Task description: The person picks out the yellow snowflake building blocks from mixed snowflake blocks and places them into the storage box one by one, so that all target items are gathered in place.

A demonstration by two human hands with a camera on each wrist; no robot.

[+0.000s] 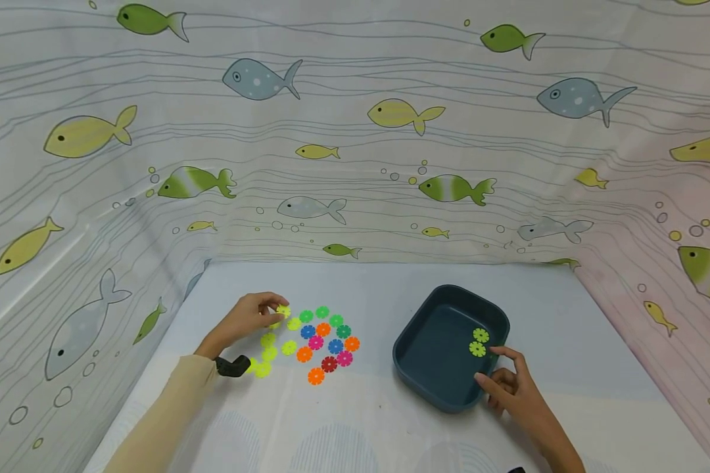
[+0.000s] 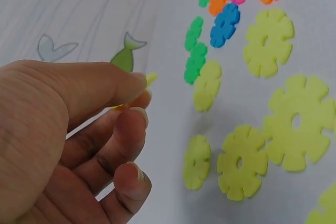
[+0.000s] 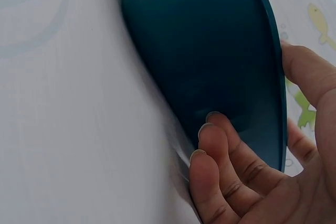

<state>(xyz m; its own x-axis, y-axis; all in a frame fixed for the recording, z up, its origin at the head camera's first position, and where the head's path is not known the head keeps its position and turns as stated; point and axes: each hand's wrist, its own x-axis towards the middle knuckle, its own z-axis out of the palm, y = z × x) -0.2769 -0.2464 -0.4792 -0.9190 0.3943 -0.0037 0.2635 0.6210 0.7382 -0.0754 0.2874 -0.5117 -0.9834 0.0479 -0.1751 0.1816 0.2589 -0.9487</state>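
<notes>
My left hand pinches a yellow notched disc between thumb and fingers, over the left part of the table. In the left wrist view only a thin edge of that disc shows past the thumb. Several more yellow notched discs lie just below and beside this hand. On the right, a dark blue rectangular tub stands with two yellow-green discs inside. My right hand grips its near right side, thumb at the rim and fingers along the outer wall.
Green, blue, orange, pink and dark red notched discs lie spread between the left hand and the tub. A white cloth with pale blue patterns covers the table. Fish-printed sheets rise at the back and both sides.
</notes>
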